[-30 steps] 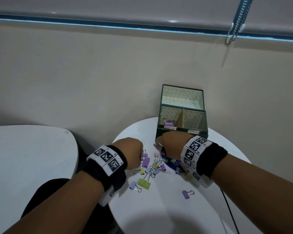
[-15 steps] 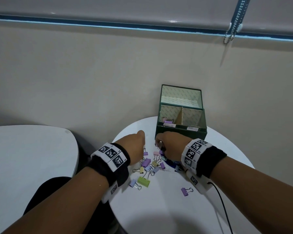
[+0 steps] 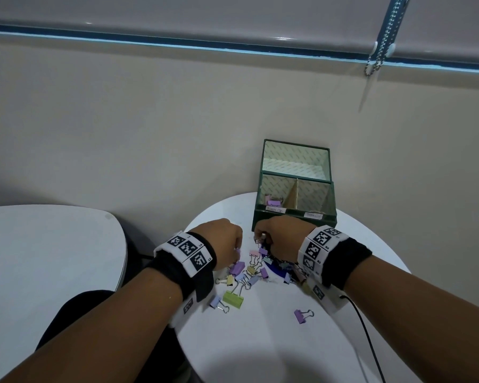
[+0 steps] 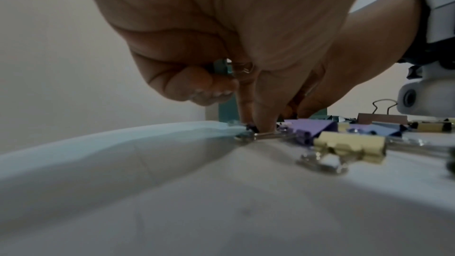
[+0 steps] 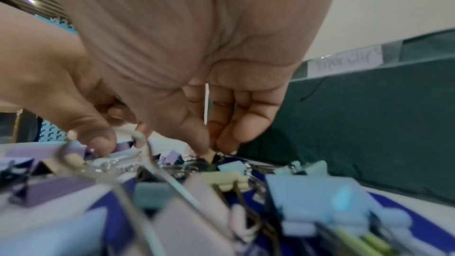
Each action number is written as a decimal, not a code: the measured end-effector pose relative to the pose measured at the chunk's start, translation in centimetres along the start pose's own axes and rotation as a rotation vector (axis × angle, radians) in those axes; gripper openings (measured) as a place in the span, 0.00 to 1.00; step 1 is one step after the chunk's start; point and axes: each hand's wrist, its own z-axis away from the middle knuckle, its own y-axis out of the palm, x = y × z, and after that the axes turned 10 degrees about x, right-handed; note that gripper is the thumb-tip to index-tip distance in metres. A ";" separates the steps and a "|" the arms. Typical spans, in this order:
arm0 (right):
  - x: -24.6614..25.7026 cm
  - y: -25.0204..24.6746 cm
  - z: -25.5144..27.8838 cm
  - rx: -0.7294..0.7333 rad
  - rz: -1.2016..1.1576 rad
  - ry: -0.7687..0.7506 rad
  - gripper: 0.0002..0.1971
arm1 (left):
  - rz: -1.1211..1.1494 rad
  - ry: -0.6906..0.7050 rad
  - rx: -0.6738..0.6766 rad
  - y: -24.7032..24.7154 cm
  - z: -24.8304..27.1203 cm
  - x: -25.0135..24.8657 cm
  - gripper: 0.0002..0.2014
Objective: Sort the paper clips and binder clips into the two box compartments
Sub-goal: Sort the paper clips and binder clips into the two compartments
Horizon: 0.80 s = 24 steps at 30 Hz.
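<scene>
Heap of pastel binder clips (image 3: 256, 269) spread on round white table (image 3: 260, 341), just in front of green box (image 3: 293, 219), between the two hands. Among the heap, seen from left wrist cam: large purple clip (image 4: 311, 126), yellow clip (image 4: 349, 146) nearer the lens. Three lying apart toward the near side: large green clip (image 3: 233, 299), small lilac one (image 3: 215, 302) beside it, purple one (image 3: 300, 316) well to the right.

Left hand (image 3: 224, 241) at left edge of heap, knuckles up, thumb and forefinger tips (image 4: 263, 122) down on the table, pinching a small dark-purple clip (image 4: 251, 128) by its wire handle; other fingers curled into palm, w/ a metal paper clip (image 4: 242, 68) tucked behind them.

Right hand (image 3: 281, 236) at far right of heap, hard against box front wall. Fingers (image 5: 236, 133) bent down, tips closed on a small tan clip (image 5: 209, 155) at pile's far edge; more clips directly under the wrist, blurred.

Box: lid up against the wall, two compartments split by cardboard divider (image 3: 293, 193). Left one holds purple binder clips (image 3: 273, 201); right one's contents hidden by front wall. Paper label on front rim of each; right label (image 5: 344, 61) reads approx "Paper clip".

Second white table (image 3: 44, 258) off left. Black cable (image 3: 365, 333) trailing from right wrist unit.
</scene>
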 end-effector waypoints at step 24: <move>1.0 -4.0 1.0 -0.145 -0.141 -0.048 0.04 | 0.075 -0.011 -0.092 0.0 -1.4 0.0 0.12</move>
